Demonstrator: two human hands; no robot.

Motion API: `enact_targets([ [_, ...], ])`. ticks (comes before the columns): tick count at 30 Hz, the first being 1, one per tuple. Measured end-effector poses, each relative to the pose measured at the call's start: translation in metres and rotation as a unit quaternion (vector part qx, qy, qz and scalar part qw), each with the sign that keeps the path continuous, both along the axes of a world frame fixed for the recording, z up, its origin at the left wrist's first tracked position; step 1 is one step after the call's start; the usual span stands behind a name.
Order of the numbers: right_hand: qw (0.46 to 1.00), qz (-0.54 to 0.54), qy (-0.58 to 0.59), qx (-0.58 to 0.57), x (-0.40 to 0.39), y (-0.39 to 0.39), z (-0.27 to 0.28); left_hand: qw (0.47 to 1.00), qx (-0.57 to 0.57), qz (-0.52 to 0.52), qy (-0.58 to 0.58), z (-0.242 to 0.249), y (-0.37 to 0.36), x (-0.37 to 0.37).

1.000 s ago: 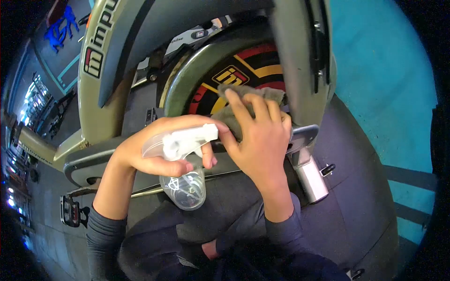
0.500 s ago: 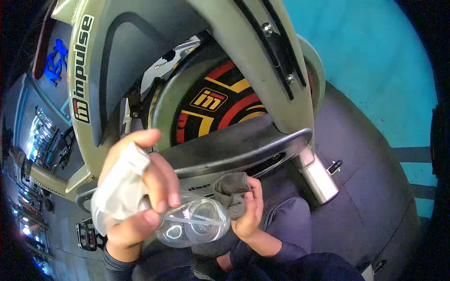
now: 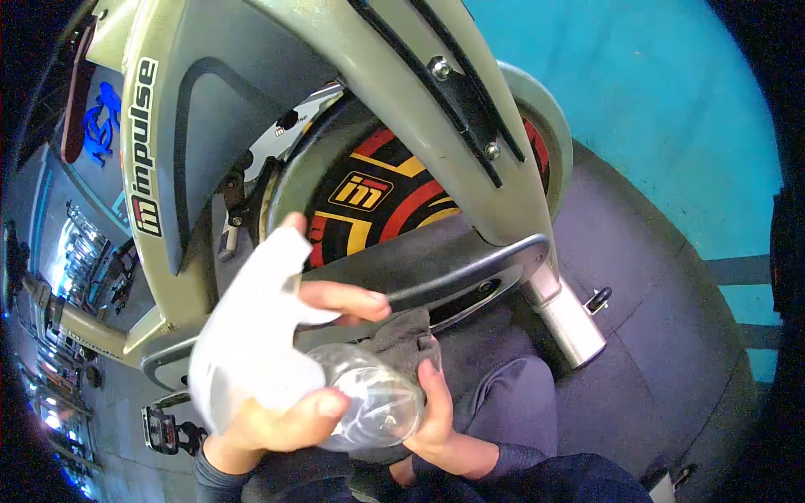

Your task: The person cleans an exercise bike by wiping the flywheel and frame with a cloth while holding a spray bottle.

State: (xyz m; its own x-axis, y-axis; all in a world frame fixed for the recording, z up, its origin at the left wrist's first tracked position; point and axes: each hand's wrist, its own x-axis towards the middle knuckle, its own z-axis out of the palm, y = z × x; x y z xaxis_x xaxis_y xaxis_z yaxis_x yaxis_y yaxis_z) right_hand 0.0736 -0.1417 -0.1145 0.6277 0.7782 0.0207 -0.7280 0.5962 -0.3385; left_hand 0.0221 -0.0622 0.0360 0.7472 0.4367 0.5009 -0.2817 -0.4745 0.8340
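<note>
A clear spray bottle [image 3: 365, 398] with a white spray head [image 3: 251, 335] lies tilted across the lower middle. My left hand [image 3: 289, 419] is closed round the neck and spray head, its upper fingers partly behind the white plastic. At the bottle's base, my right hand [image 3: 436, 415] has a grey cloth [image 3: 398, 344] in its grip, with the thumb in front of the cloth. The cloth touches the side of the bottle. Some of the right fingers are hidden behind the cloth and bottle.
An exercise machine frame [image 3: 147, 151] arches over a round flywheel [image 3: 377, 193] with red and yellow markings. A low rail [image 3: 453, 277] runs just beyond my hands. A silver foot [image 3: 574, 327] stands at the right, on dark flooring beside a turquoise floor area [image 3: 654, 109].
The spray head has turned more upright and shifted right in my left hand. My right hand and the cloth have come against the bottle. The view has shifted slightly.
</note>
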Motion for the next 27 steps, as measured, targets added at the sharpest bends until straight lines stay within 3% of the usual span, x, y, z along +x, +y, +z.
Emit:
enact_targets([
  [2,0.999,0.026,0.040,-0.004,0.007,0.001,-0.002,0.999,-0.019,-0.027,0.015,-0.007,0.006,0.003],
  [8,0.999,-0.014,0.009,-0.037,0.018,-0.008,0.012,0.983,-0.105,-0.135,0.071,-0.015,0.010,-0.004],
  [12,0.986,-0.134,-0.090,-0.031,0.023,-0.010,0.001,0.971,-0.060,-0.231,-0.015,-0.026,0.026,-0.012],
  [14,0.934,-0.275,-0.223,-0.046,0.041,-0.018,0.002,0.969,-0.100,-0.224,-0.022,-0.033,0.021,-0.011],
  [16,0.917,-0.364,-0.162,-0.007,0.061,-0.027,0.006,0.961,-0.173,-0.217,0.008,-0.041,0.011,-0.014],
  [18,0.904,-0.417,-0.083,0.050,0.081,-0.044,0.024,0.948,-0.031,-0.267,0.171,-0.054,0.023,-0.016],
  [19,0.902,-0.421,-0.082,0.049,0.095,-0.051,0.022,0.951,-0.066,-0.246,0.175,-0.060,0.007,-0.014],
  [20,0.885,-0.459,-0.058,0.054,0.110,-0.059,0.017,0.935,-0.016,-0.239,0.263,-0.053,0.003,-0.012],
  [22,0.864,-0.499,-0.031,0.056,0.133,-0.073,0.015,0.913,-0.143,-0.237,0.300,-0.072,-0.001,-0.014],
  [25,0.835,-0.550,0.023,0.027,0.156,-0.091,0.008,0.916,-0.133,-0.231,0.301,-0.078,-0.002,-0.012],
  [27,0.849,-0.514,0.024,0.123,0.165,-0.099,-0.001,0.920,-0.110,-0.236,0.294,-0.079,-0.001,-0.010],
])
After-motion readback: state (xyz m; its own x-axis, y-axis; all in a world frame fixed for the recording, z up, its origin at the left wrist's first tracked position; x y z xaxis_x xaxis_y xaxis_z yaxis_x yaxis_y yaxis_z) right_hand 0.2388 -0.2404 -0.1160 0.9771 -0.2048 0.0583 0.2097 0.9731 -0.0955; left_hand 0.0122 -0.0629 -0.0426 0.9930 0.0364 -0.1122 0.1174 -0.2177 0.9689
